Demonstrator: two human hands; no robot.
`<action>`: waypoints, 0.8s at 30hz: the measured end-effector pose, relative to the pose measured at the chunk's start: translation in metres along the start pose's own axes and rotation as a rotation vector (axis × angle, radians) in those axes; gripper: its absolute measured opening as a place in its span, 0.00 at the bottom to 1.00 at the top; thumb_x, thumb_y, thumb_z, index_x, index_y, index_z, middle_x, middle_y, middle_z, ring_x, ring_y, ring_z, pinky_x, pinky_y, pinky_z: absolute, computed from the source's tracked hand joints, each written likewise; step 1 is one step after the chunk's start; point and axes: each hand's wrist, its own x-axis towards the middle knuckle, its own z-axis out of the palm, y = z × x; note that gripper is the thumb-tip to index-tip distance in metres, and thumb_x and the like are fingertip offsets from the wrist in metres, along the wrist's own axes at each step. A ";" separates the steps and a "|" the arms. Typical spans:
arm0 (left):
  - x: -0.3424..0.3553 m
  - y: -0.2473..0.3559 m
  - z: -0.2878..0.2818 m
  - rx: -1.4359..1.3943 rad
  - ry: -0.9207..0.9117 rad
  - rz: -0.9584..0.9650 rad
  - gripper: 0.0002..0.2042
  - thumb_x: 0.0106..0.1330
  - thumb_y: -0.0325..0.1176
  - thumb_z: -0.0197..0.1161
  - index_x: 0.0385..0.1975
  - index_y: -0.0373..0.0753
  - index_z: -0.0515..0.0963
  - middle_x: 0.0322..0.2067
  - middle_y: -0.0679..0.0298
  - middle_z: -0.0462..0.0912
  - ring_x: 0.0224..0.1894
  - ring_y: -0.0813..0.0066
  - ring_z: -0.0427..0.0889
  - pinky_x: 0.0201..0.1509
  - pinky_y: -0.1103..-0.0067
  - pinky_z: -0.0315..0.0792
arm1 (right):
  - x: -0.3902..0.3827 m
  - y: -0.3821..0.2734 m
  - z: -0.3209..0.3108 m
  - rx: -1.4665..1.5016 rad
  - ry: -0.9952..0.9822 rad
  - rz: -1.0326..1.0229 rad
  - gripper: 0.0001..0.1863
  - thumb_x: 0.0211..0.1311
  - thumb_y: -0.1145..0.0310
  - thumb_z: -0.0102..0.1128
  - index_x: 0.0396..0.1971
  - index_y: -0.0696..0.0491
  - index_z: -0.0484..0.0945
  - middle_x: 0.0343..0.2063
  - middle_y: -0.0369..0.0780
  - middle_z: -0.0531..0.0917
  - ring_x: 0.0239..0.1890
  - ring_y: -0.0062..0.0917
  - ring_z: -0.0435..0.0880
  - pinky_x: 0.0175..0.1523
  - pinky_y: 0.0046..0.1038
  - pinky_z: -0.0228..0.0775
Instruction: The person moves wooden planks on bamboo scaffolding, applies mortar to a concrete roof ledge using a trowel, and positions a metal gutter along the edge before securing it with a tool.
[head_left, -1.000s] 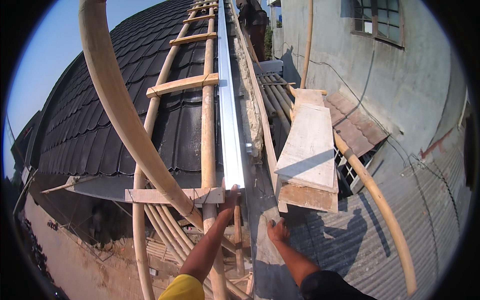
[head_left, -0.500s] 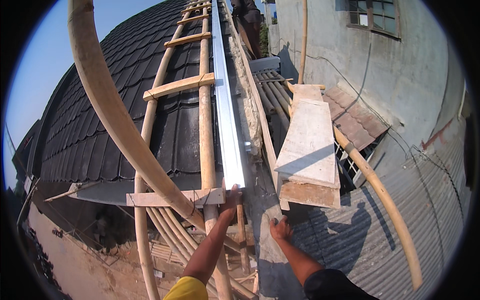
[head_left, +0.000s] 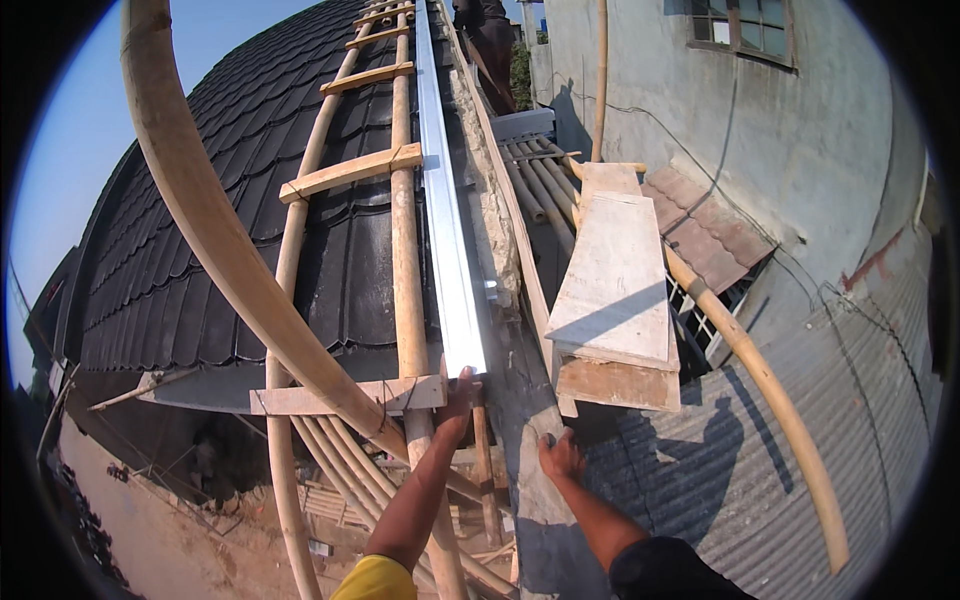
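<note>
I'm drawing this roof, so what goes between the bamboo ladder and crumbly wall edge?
In the head view, a shiny metal strip lies between the bamboo ladder and crumbly wall edge, with dark roof tiles beside it.

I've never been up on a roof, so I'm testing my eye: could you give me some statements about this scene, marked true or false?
1. The left hand touches the near end of the silver metal strip. True.
2. The right hand is raised in the air. False: it rests on the grey concrete ledge.
3. The bamboo ladder lies left of the strip. True.
4. The roof tiles left of the ladder are red. False: they are black.
</note>
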 end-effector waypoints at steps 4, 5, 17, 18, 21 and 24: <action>0.003 -0.006 -0.003 0.013 -0.005 -0.035 0.36 0.67 0.51 0.60 0.72 0.52 0.52 0.48 0.62 0.77 0.41 0.72 0.81 0.42 0.73 0.74 | -0.003 -0.002 -0.003 -0.019 -0.001 0.013 0.32 0.61 0.45 0.49 0.55 0.57 0.64 0.53 0.55 0.77 0.55 0.49 0.76 0.60 0.47 0.65; 0.005 -0.009 -0.003 0.002 -0.013 -0.028 0.36 0.67 0.51 0.60 0.72 0.52 0.52 0.48 0.62 0.77 0.41 0.72 0.81 0.42 0.73 0.74 | -0.001 -0.003 -0.004 -0.026 0.004 0.012 0.32 0.61 0.45 0.49 0.55 0.57 0.64 0.53 0.54 0.76 0.55 0.49 0.76 0.60 0.47 0.65; 0.005 -0.001 -0.002 0.006 -0.012 -0.020 0.35 0.67 0.44 0.61 0.71 0.43 0.54 0.53 0.59 0.75 0.49 0.72 0.78 0.45 0.75 0.77 | 0.000 -0.005 -0.003 -0.054 0.000 -0.008 0.32 0.62 0.47 0.50 0.53 0.61 0.67 0.52 0.55 0.76 0.55 0.49 0.75 0.57 0.46 0.70; 0.008 -0.007 -0.007 0.011 0.007 -0.006 0.35 0.67 0.44 0.61 0.71 0.43 0.54 0.53 0.59 0.75 0.47 0.72 0.79 0.44 0.75 0.76 | -0.002 -0.012 -0.007 -0.043 -0.014 -0.012 0.32 0.62 0.48 0.50 0.53 0.61 0.67 0.52 0.55 0.75 0.55 0.49 0.75 0.57 0.46 0.70; 0.006 -0.002 -0.002 0.044 -0.010 -0.064 0.36 0.67 0.45 0.62 0.71 0.44 0.53 0.52 0.59 0.76 0.37 0.73 0.81 0.40 0.77 0.75 | 0.001 -0.007 -0.008 -0.046 -0.001 -0.012 0.32 0.62 0.47 0.50 0.54 0.61 0.67 0.52 0.55 0.75 0.55 0.49 0.75 0.58 0.45 0.69; 0.009 -0.007 -0.002 0.047 0.003 -0.027 0.35 0.68 0.45 0.61 0.71 0.44 0.54 0.52 0.60 0.76 0.37 0.73 0.81 0.39 0.78 0.75 | 0.003 -0.003 -0.004 -0.042 0.011 -0.022 0.33 0.63 0.47 0.50 0.55 0.62 0.66 0.52 0.56 0.75 0.56 0.50 0.74 0.58 0.46 0.69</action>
